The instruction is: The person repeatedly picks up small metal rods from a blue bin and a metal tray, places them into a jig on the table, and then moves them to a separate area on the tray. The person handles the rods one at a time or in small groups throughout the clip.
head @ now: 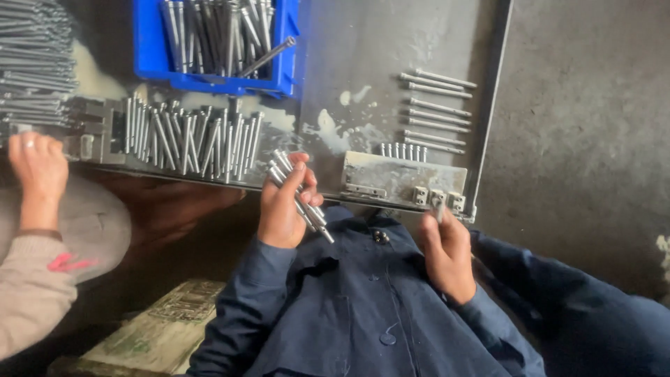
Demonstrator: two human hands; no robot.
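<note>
Several metal pins sit bunched in your left hand, the fingers clenched around them just below the near edge of the counter. Their long axis runs diagonally, the upper ends pointing up and left toward the counter, the lower ends pointing down and right toward your blue jacket. Your right hand pinches a single pin, which stands nearly upright, its top end touching the small metal fixture at the counter's edge. Loose pins lie in a row to the far right of the counter, each lying roughly sideways. More pins lean packed together left of your hand, and a blue bin behind them holds another load. At the far left, another person's hand rests at the counter edge.
</note>
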